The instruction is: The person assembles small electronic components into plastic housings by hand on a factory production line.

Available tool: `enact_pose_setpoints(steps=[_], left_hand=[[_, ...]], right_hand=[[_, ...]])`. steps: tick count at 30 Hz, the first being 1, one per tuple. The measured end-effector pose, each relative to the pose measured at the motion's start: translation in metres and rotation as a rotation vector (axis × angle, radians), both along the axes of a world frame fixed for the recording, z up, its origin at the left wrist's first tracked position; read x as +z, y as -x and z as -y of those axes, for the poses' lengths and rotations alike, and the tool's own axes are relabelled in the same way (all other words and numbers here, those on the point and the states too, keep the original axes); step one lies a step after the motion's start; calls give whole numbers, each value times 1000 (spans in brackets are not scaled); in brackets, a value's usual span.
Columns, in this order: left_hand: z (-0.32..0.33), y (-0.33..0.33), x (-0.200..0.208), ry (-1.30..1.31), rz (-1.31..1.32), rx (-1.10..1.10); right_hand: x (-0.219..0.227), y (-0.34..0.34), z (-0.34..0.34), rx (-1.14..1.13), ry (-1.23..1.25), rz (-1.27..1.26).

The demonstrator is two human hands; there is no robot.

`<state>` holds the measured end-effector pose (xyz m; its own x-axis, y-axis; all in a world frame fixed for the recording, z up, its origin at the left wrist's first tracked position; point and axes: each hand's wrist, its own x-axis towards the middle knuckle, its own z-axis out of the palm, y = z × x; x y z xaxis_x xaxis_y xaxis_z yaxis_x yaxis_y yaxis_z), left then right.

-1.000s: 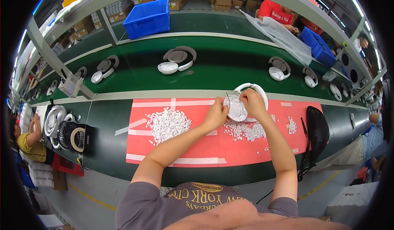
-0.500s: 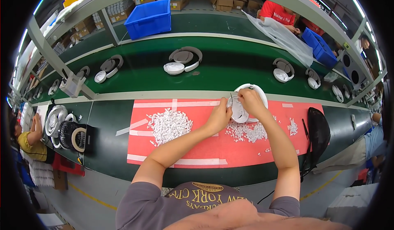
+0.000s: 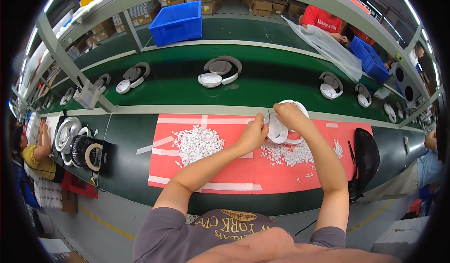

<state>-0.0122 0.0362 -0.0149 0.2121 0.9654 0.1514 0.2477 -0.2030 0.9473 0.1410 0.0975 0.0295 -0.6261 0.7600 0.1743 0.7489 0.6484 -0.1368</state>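
Note:
A pair of white headphones (image 3: 303, 109) lies at the far edge of the red mat (image 3: 225, 171), one ear cup (image 3: 277, 132) turned up so its inside shows. My left hand (image 3: 253, 132) is closed at that cup's left edge, gripping it. A thin dark piece stands up beside its fingertips; I cannot tell what it is. My right hand (image 3: 291, 116) reaches over the cup with fingers pinched together, hiding whatever is in them. Below the headphones small white parts (image 3: 290, 154) are scattered. A larger heap of white pieces (image 3: 199, 143) sits left of my left forearm.
Several grey-and-white headphones (image 3: 220, 71) lie along the green belt (image 3: 173, 82) beyond the rail. A blue bin (image 3: 176, 26) stands farther back. On the right is a black mesh-like object (image 3: 366, 155); on the left, a small black fan (image 3: 86, 151). Other people sit nearby.
The whole view has shifted a little, so most things appear slightly farther right. Both hands stay at the ear cup, and the right fingers have moved slightly over it.

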Motion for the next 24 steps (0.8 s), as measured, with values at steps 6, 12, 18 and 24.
enact_pose_setpoints(steps=[6,12,18,24], left_hand=[[29,-4,-9,21,121,-55],[16,-20,-50,-198,137,-43],[-20,42,2,128,262,66],[-112,146,7,-705,-839,406]], right_hand=[[6,-12,55,-184,63,-39],[-5,-50,168,-298,-220,-132],[-48,-29,75,-2,-221,-106],[-18,49,-34,-84,-353,-159]])
